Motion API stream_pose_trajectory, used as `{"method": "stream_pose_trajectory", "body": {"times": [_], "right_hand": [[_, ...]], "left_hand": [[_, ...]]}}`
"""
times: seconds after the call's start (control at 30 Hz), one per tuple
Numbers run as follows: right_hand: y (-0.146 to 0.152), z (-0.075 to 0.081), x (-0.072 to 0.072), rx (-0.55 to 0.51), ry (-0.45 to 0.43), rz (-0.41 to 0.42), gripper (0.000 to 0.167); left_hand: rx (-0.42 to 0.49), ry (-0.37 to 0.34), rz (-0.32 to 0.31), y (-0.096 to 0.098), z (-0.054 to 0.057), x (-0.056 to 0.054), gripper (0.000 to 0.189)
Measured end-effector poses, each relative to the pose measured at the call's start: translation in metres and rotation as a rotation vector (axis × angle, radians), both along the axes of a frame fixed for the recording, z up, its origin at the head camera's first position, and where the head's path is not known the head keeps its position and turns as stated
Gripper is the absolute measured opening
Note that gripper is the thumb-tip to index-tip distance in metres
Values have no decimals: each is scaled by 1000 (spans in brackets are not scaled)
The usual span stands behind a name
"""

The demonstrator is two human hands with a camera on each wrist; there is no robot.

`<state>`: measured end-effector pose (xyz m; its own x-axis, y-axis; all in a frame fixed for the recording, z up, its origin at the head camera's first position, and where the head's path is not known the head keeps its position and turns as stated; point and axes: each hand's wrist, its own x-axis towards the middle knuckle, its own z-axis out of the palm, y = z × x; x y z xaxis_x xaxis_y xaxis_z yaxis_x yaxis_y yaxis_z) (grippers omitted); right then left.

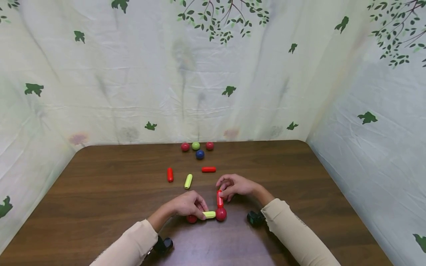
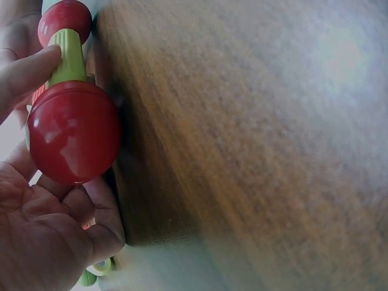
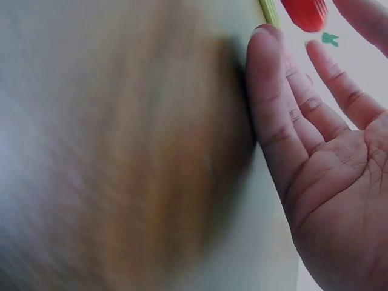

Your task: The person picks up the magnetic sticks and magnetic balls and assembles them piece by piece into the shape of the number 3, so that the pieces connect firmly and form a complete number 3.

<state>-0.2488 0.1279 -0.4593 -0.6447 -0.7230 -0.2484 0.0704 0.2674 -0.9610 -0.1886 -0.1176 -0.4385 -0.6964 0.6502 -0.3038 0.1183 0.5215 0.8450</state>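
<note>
My left hand (image 1: 188, 204) grips a yellow-green ridged stick (image 1: 209, 214) joined to a red ball at each end. The left ball (image 2: 74, 130) looms large in the left wrist view, and the thumb lies along the stick. From the right ball (image 1: 221, 214) a red stick (image 1: 220, 199) runs away toward the back. My right hand (image 1: 237, 185) pinches that red stick near its far end, thumb across it. In the right wrist view only the red stick's rounded end (image 3: 309, 15) shows, beside the spread lower fingers.
Beyond the hands lie a loose yellow-green stick (image 1: 188, 181), an upright-lying red stick (image 1: 170, 174) and a crosswise red one (image 1: 208, 169). At the brown table's (image 1: 110, 177) back edge are two red balls (image 1: 185, 147), a green ball (image 1: 195, 146) and a blue ball (image 1: 200, 154).
</note>
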Motion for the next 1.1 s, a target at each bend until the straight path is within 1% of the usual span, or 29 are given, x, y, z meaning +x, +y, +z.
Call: {"method": "stream_pose_trajectory", "body": {"times": [0.27,0.43,0.53,0.67,0.77,0.87,1.1], "right_hand": [[9,8,-20,102,87,7,34],[11,17,-36,161,146,6,33],[8,23,-47,197,171,-14,34],[-3,33,-64,241,211,-44,35],[-14,39,-78,254,240,-42,37],[-24,45,-91,277,243,-37,39],[-46,48,-119,323,255,-21,35]], "left_hand": [[5,-10,6,-2,-1,-1,10],[7,-12,6,-3,-1,-1,10],[4,-14,7,-3,-1,-1,11],[-1,-18,10,-4,-3,-2,11],[0,-17,12,-4,-4,-3,11],[7,-14,10,-3,-4,-2,11],[13,-31,11,-2,-3,0,11]]}}
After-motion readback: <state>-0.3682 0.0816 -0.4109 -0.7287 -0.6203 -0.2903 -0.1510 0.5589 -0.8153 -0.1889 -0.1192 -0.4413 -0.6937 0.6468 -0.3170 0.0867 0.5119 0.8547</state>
